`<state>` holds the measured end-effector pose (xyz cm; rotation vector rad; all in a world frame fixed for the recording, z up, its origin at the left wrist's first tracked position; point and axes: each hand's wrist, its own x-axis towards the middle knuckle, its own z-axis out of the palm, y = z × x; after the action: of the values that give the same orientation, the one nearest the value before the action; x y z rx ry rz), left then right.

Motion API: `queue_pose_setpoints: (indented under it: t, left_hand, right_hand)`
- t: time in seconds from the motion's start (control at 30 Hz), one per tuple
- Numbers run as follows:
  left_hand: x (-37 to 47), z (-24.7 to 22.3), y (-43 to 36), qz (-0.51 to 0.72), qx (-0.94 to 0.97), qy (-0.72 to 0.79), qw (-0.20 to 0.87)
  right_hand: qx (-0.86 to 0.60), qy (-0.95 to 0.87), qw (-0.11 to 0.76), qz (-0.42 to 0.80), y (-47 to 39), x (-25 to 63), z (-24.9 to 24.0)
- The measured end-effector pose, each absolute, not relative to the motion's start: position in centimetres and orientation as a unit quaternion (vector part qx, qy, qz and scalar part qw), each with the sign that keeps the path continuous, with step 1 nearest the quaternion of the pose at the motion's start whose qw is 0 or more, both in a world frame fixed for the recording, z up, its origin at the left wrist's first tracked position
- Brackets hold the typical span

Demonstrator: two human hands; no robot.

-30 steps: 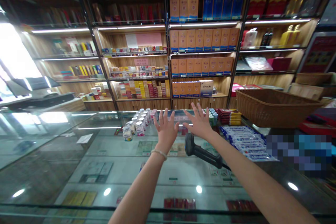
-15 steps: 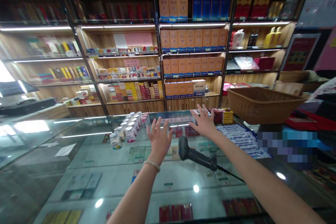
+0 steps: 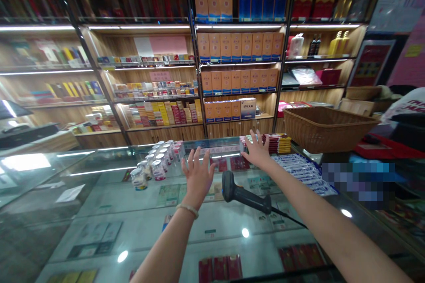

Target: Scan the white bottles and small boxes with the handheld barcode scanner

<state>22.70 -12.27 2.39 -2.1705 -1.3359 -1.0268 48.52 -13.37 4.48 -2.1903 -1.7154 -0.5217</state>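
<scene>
Left hand (image 3: 197,181): holding fingers (image 3: 196,156) spread over clear glass surface (image 3: 215,212)
Right hand (image 3: 258,153): holding fingers spread toward its far edge
Black pistol-shaped scanner (image 3: 247,196): lying between forearms (image 3: 171,241)

Black scanner (image 3: 250,198), maroon-and-yellow packs (image 3: 279,143), blue-and-white packets (image 3: 300,172), brown basket (image 3: 327,135), orange boxes (image 3: 236,46) with blue bases.

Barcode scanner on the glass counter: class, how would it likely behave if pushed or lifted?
The scanner is probably stiff, with its hard-looking body. Its bulky head and narrower handle might make it swivel rather than roll. Lifted, it would likely drag its cable.
</scene>
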Motion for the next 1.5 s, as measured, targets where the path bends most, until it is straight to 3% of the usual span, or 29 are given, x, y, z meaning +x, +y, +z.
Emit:
queue_pose_setpoints:
  t: [0.7,0.97,1.3,1.5]
  left_hand:
    - [22.4,2.3,-12.4,-0.368,-0.770,-0.485,0.191]
    - [22.4,2.2,-12.4,-0.367,-0.767,-0.492,0.188]
    - [22.3,2.6,-12.5,-0.382,-0.755,-0.502,0.178]
    - [22.0,3.1,-13.1,-0.405,-0.750,-0.497,0.162]
  right_hand:
    - [-0.730,-0.592,0.209,-0.269,-12.2,48.9,3.5]
    - [-0.728,-0.609,0.199,-0.244,-11.8,49.1,4.1]
    - [-0.702,-0.644,0.272,-0.135,-13.3,46.6,7.6]
    - [-0.664,-0.679,0.284,-0.131,-13.6,44.0,8.4]
